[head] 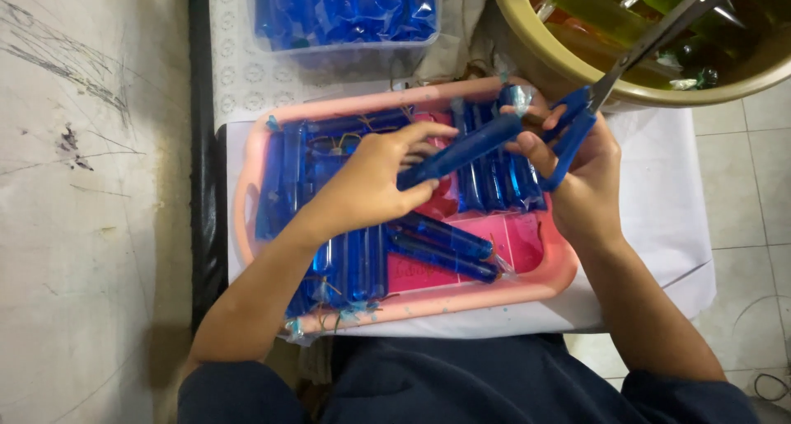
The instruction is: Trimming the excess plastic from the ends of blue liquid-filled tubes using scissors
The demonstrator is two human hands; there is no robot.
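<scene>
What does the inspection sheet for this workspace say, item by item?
Surface: white cloth under a pink tray.
Job's things: blue liquid-filled tube held over the tray; blue-handled scissors; more blue tubes lying in the tray.
Clutter: clear tub of blue tubes; tan basin holding greenish packets.
Grips: left hand shut on the tube; right hand in the scissor handles, touching the tube's end.
Cables: a dark cord on the floor.
Surroundings: tiled floor, scuffed wall.

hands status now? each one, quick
Left hand: closed on a blue liquid-filled tube, over the pink tray.
Right hand: closed, holding blue-handled scissors and touching the tube's end.
</scene>
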